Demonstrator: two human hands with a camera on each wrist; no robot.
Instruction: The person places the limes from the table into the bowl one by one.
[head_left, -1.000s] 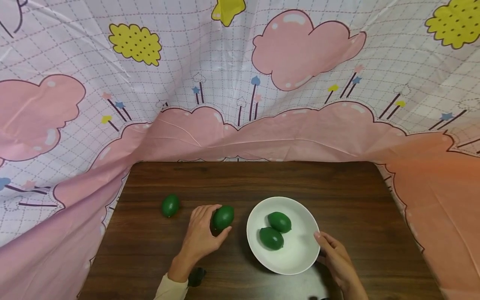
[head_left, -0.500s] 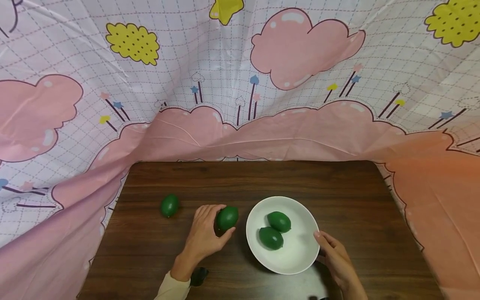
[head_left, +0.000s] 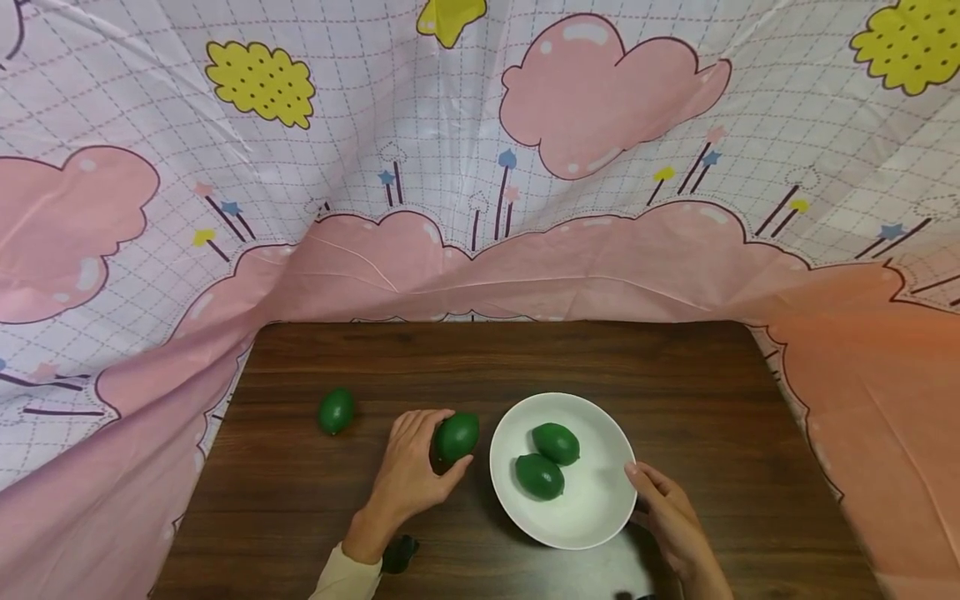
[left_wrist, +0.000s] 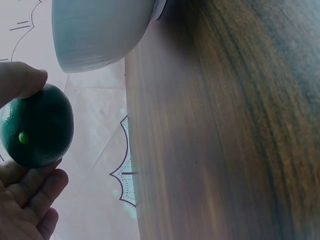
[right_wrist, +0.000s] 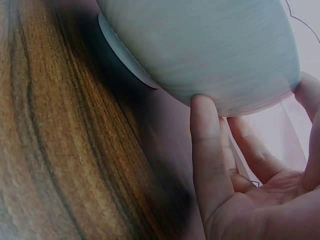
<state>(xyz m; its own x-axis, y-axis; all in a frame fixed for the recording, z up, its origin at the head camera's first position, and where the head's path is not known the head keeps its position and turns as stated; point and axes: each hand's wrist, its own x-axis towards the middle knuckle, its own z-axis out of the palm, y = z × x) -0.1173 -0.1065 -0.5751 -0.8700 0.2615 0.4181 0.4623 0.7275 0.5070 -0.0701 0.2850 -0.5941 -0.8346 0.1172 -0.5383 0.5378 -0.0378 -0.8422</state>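
My left hand (head_left: 411, 467) pinches a green lime (head_left: 457, 437) between thumb and fingers, just left of the white bowl (head_left: 609, 512). In the left wrist view the lime (left_wrist: 42, 127) shows above the level of the tabletop, its pale green tip facing the camera. Two more limes lie in the bowl, one upper lime (head_left: 556, 443) and one lower lime (head_left: 539, 477), side by side. My right hand (head_left: 671, 512) holds the bowl at its right side, thumb at the rim. The right wrist view shows fingertips (right_wrist: 204, 107) against the bowl's outer wall (right_wrist: 215, 55).
Another lime (head_left: 337, 412) lies on the dark wooden table (head_left: 660, 358), at the left. A small dark object (head_left: 400, 553) shows beside my left wrist. A pink and white patterned cloth (head_left: 465, 283) hangs behind the table and down both sides.
My left hand has moved a little to the right with the lime, closer to the bowl. My right hand stays at the bowl's side.
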